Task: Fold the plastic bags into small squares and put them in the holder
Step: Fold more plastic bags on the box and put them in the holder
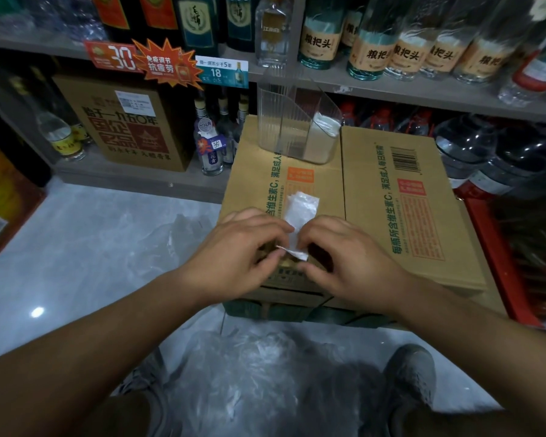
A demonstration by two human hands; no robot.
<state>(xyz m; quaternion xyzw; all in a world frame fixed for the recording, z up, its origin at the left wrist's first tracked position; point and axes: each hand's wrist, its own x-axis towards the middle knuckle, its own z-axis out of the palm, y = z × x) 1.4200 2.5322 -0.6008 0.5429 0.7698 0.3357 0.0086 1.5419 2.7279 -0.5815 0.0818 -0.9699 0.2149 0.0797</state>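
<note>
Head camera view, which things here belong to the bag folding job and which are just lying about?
Job: left hand and right hand pinching the bag strip; clear holder with folded bags; loose bags on floor; cardboard box underneath.
Lying about: liquor bottles; price tags; brown carton.

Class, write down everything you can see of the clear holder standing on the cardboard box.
The holder is clear, ribbed plastic, with a slanted top edge and inner dividers forming compartments. It stands upright at the far end of a cardboard box, beside the seam with the next box and just in front of the shelf. Its right-hand compartment holds a stack of white folded bags; the others look empty. Only the box and those bags touch it.
</note>
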